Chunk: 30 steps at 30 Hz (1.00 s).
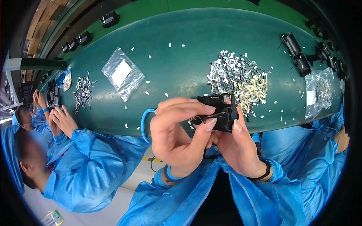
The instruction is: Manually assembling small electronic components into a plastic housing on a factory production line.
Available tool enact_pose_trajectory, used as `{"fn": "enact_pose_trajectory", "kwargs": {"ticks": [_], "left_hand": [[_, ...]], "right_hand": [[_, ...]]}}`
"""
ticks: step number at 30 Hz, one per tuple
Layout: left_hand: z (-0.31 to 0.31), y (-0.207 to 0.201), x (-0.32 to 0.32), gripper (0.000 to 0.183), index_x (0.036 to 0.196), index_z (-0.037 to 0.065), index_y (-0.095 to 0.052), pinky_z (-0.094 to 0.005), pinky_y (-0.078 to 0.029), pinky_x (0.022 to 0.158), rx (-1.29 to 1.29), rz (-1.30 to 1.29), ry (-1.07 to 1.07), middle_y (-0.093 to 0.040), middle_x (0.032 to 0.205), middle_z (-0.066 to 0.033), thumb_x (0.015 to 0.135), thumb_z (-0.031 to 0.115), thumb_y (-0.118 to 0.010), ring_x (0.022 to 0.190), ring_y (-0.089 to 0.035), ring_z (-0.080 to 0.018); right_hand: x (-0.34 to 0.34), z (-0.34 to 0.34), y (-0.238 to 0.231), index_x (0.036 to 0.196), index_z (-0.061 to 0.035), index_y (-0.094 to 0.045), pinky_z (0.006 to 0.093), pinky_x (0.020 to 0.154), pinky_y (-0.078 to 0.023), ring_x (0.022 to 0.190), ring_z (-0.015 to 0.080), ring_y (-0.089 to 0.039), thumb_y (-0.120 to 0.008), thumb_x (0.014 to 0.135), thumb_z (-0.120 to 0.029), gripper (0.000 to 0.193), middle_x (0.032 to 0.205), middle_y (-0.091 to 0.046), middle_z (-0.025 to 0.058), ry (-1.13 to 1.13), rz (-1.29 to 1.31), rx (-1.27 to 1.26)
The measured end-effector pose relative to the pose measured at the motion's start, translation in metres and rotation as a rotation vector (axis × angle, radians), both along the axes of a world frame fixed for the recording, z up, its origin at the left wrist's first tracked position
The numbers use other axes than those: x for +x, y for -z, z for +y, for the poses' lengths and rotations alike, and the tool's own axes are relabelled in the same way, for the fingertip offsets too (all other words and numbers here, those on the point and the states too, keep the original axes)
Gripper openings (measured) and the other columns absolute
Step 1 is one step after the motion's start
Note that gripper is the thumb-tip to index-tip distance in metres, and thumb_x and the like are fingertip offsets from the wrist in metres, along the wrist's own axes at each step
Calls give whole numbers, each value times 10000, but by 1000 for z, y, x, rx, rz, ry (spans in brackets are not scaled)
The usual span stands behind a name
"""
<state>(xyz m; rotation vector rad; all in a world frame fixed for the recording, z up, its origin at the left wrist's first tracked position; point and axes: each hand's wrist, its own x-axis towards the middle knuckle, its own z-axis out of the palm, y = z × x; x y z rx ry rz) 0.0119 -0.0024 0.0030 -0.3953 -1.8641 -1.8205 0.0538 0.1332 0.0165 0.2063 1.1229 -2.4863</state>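
Close in front of me, my right hand holds a black plastic housing, its thumb pressed along the right side and other fingers partly hidden underneath. A thin wire runs at the housing's left side. My left hand is closed at that wire, with thumb and index finger near each other; the exact contact is hard to make out. A blue wristband with a coiled blue cord is on my left wrist. Just beyond the housing lies a heap of short black and yellowish cables with white connectors.
The green work surface carries scattered white bits, a clear bag with a white label and a smaller cable pile. At the right lie black housings and a filled clear bag. Blue-clad co-workers sit on both sides.
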Motion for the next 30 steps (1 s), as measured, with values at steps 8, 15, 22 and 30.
{"fn": "enact_pose_trajectory", "kwargs": {"ticks": [8,15,22,30], "left_hand": [[5,-1,1,388,1040,17,-530,-357,-506,873,107,-24,41,-725,951,-182,747,-157,-716,967,-619,-255],[2,0,0,388,1028,24,-532,-359,-507,860,-35,71,61,-728,986,-182,742,-144,-734,952,-614,-249],[-1,-1,1,392,1035,-3,-633,-368,-488,839,-99,49,63,-706,1078,-186,698,24,-830,960,-616,-283],[-3,2,2,334,1081,-51,-637,-427,-506,898,-313,4,25,-681,1068,-220,815,117,-749,1040,-608,-313]], "right_hand": [[-1,-2,-1,1543,-53,-158,316,867,-443,1086,170,-545,-389,1067,-364,613,1292,-497,105,20,-7,56],[-1,-4,-3,1545,-71,-160,303,860,-432,1084,155,-528,-396,1065,-370,613,1294,-492,93,39,-43,36],[0,-2,2,1543,-59,-173,299,862,-435,1026,138,-514,-394,1067,-384,617,1247,-520,92,46,-8,85],[1,1,5,1513,-35,-238,280,823,-450,951,115,-502,-453,1064,-352,590,1181,-546,90,120,93,247]]}}
